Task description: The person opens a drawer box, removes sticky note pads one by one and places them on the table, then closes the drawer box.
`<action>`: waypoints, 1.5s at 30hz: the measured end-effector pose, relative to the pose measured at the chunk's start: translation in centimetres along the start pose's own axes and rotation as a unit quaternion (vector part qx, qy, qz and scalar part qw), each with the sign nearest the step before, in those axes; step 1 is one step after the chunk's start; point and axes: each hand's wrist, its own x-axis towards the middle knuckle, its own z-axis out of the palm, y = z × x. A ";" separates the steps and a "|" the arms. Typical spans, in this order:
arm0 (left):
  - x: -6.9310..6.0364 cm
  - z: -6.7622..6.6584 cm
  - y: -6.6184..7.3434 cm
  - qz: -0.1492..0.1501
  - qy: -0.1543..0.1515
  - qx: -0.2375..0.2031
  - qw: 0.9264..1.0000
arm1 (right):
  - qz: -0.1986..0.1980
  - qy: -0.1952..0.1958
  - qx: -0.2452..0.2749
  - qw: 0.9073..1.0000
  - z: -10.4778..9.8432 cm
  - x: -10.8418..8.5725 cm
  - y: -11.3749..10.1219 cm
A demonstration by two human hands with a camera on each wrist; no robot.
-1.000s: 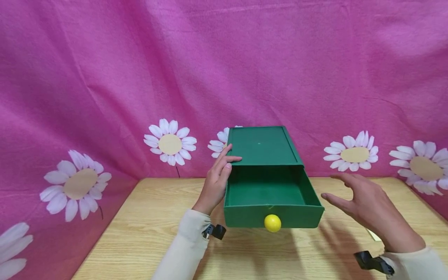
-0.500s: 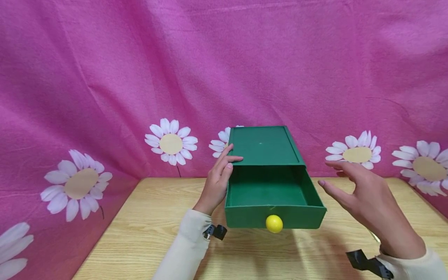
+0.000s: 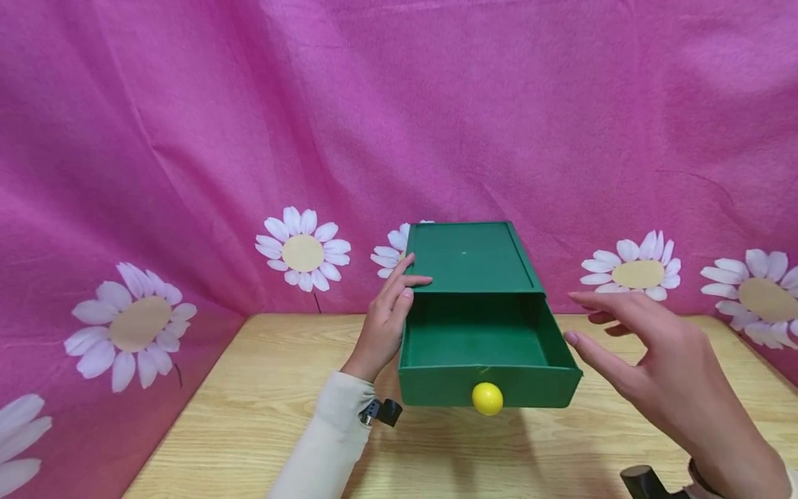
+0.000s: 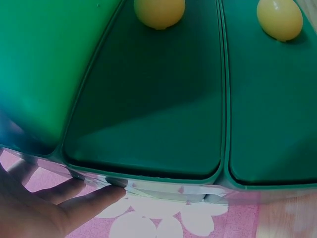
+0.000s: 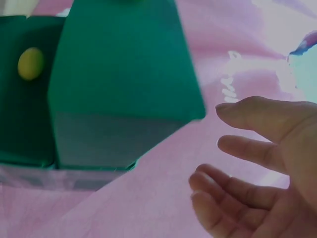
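A green drawer cabinet [image 3: 464, 258] stands on the table, its top drawer [image 3: 430, 387] pulled out towards me. Nothing shows inside that drawer, and a round yellow knob [image 3: 487, 398] is on its front. My left hand [image 3: 377, 333] rests against the cabinet's left side, fingertips over the top edge. In the left wrist view, its fingers [image 4: 94, 206] lie nearly straight along the side wall. To the right of the drawer, apart from it, my right hand [image 3: 670, 367] hovers with thumb and fingers spread, holding nothing.
Lower drawers [image 4: 148, 94] with yellow knobs [image 4: 280, 19] show closed in the left wrist view. A pink cloth [image 3: 399, 104] with white daisies hangs behind and beside the wooden table [image 3: 249, 402].
My right hand has risen a little and its fingertips have shifted slightly left, while its wrist has come nearer. The left hand and the drawer look unmoved.
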 end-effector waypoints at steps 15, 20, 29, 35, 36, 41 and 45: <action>-0.1 0.1 -0.4 0.002 0.003 0.002 1.000 | -0.077 -0.105 0.100 0.986 0.5 -1.1 -4.5; -0.1 0.2 -0.5 0.001 0.004 0.000 1.000 | -0.107 -0.122 0.127 0.979 1.7 -1.6 -5.0; 0.0 0.1 -0.2 -0.003 0.001 0.004 1.000 | -0.116 -0.175 0.095 0.973 3.1 -2.1 -5.0; 0.1 0.1 -0.1 -0.004 0.000 0.010 1.000 | -0.121 -0.166 0.088 0.975 3.6 -2.2 -4.9; 0.1 0.1 -0.1 -0.005 0.000 0.010 1.000 | -0.118 -0.169 0.088 0.975 3.7 -2.2 -5.0; 0.0 0.1 0.0 -0.008 -0.001 0.007 1.000 | -0.108 -0.173 0.077 0.976 3.8 -2.2 -5.1; -0.1 0.0 -0.1 -0.006 -0.001 0.008 1.000 | -0.112 -0.161 0.074 0.978 4.0 -2.2 -5.2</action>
